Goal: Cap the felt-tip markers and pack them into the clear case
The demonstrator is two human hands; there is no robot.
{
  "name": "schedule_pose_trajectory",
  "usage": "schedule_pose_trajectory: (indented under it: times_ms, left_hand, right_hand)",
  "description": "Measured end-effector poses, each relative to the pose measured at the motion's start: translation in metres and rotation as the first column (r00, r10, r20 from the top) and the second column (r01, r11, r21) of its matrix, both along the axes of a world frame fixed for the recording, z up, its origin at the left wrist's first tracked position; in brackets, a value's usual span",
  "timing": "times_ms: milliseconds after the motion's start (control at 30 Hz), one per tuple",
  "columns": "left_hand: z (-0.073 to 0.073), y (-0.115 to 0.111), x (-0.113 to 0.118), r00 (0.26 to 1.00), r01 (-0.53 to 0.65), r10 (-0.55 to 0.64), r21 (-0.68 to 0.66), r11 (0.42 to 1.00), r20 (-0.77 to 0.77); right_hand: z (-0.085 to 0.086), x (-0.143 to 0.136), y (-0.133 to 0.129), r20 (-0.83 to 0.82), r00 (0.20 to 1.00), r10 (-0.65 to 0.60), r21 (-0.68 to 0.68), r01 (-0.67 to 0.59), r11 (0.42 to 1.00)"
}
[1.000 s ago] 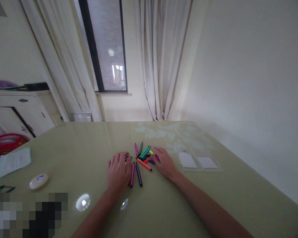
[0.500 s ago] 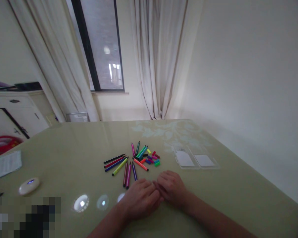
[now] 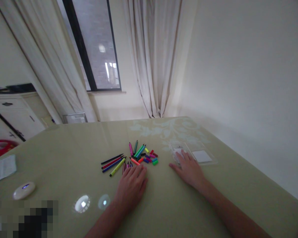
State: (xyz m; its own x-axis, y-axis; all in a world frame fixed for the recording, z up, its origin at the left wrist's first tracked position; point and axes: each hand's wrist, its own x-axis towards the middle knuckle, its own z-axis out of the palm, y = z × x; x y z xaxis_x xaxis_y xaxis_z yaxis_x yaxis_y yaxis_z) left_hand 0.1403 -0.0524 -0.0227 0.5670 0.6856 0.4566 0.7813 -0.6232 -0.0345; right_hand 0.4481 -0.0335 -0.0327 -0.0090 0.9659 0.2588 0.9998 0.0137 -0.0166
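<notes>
Several uncapped felt-tip pens lie fanned out on the table (image 3: pixel 72 158), among them a yellow-green pen (image 3: pixel 118 166), a black pen (image 3: pixel 112 159) and a pink pen (image 3: pixel 130 149). Loose coloured pen caps (image 3: pixel 151 156) are heaped at their right. My left hand (image 3: pixel 132 183) lies palm down over the near pens and partly hides them, fingers stretched and slightly bent. My right hand (image 3: pixel 188 167) is spread flat, its fingertips over the left half of a clear plastic case (image 3: pixel 215 161) with white card inside. Whether the fingertips touch the case I cannot tell.
A white oval device (image 3: pixel 24 190) and a sheet of paper (image 3: pixel 2 169) lie at the left, near a red round object (image 3: pixel 2 149). The wall (image 3: pixel 250 99) runs along the table's right edge. Curtains (image 3: pixel 152 59) hang behind.
My hands were together with bent fingers and have come apart. The left is now over the near pens; the right has moved right and forward to the clear case. The view has shifted slightly.
</notes>
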Motion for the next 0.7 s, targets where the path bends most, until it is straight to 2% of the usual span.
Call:
schedule_pose_trajectory:
  times_ms: [200, 400, 533, 633, 700]
  left_hand:
    - [0.004, 0.001, -0.001, 1.0, -0.017, 0.017, -0.018, 1.0, -0.024]
    - [0.007, 0.002, -0.001, 1.0, -0.022, 0.022, -0.064, 0.998, -0.008]
    - [0.006, 0.002, -0.002, 1.0, -0.009, 0.01, -0.045, 0.999, 0.014]
    - [0.005, 0.002, 0.0, 1.0, -0.003, 0.003, 0.0, 1.0, 0.019]
    - [0.005, 0.0, 0.003, 1.0, 0.005, -0.006, 0.02, 1.0, 0.004]
  right_hand:
    - [-0.007, -0.009, -0.002, -0.044, 0.999, 0.031, 0.065, -0.028, 0.997]
    - [-0.001, -0.008, -0.002, -0.064, 0.998, -0.002, 0.042, 0.005, 0.999]
    - [0.004, -0.012, -0.003, -0.052, 0.999, -0.016, 0.029, 0.018, 0.999]
    - [0.009, -0.013, -0.003, -0.037, 0.999, -0.022, 0.065, 0.024, 0.998]
    - [0.013, -0.015, -0.003, -0.036, 0.999, 0.02, 0.11, -0.016, 0.994]
